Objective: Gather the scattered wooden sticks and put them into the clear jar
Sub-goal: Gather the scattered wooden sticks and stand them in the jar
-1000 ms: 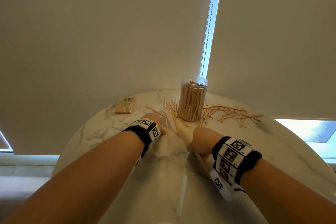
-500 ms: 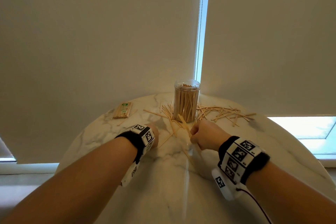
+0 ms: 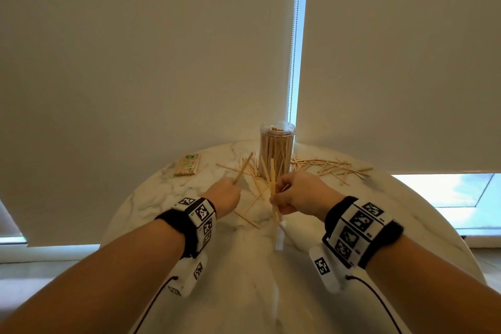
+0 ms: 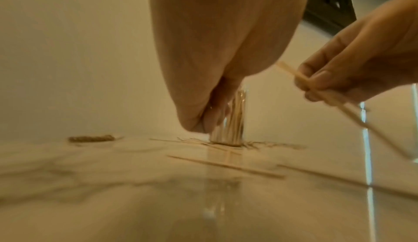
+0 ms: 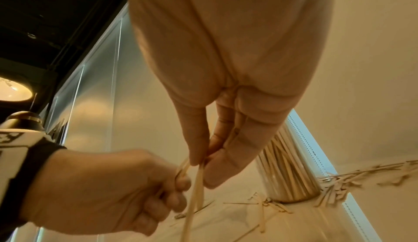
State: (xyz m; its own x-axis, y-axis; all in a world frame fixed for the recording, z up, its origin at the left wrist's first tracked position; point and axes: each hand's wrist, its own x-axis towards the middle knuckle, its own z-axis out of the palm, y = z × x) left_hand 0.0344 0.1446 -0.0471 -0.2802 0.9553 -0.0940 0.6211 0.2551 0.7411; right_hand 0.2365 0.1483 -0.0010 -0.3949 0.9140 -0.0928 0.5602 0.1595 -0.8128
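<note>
A round marble table has a clear jar standing straight up at its far side, full of sticks. More loose sticks lie flat around the jar's foot. The right hand pinches a few sticks between thumb and fingers; they point almost straight up and down. The left hand is curled around one stick, which leans up toward the jar.
</note>
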